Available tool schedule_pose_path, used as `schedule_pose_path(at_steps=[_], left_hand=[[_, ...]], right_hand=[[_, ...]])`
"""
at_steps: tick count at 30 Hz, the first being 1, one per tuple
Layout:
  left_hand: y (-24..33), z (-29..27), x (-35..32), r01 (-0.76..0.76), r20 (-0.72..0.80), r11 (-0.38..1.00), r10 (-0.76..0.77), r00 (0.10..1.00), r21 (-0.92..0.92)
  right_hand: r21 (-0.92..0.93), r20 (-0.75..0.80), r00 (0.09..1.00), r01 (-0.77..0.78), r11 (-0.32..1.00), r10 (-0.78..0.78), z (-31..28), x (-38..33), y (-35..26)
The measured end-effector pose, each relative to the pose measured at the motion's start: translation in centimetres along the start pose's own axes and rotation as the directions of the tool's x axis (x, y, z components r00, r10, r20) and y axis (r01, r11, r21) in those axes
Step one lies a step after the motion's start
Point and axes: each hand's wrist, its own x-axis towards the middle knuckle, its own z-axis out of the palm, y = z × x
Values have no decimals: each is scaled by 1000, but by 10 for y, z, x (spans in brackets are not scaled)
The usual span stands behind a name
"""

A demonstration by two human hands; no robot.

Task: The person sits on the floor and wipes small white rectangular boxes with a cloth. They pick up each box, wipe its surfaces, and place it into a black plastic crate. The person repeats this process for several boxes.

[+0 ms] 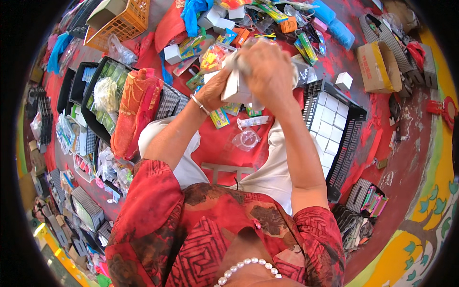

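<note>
Over the red floor (220, 148) we see, from left to right, a black crate of packets (98, 103), then our left hand (213, 91) and right hand (270, 71) clamped together on a small white box (233, 86), and a black crate of white boxes (334, 129) beside them.

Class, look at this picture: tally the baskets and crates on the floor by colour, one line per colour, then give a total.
Orange basket: 1
Black crates, one with white boxes, one with packets: 2
Total: 3
Both hands, left hand and right hand, hold a white box above them.
</note>
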Motion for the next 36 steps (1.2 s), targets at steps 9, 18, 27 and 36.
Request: schedule_pose_path(at_steps=[9,18,27,36], left_hand=[[17,7,4,43,243,998,-29,970,-54],[18,6,-2,79,159,987,-56,986,-143],[20,-14,8,63,-33,955,-76,997,-290],[18,-11,17,-88,-60,931,71,996,-354]], right_hand=[[414,-88,528,-752,513,845,-26,-23,92],[488,-22,532,-733,474,847,-14,-22,67],[477,-107,628,-648,594,771,-17,-14,52],[-221,-63,997,22,975,-37,3,-7,-34]])
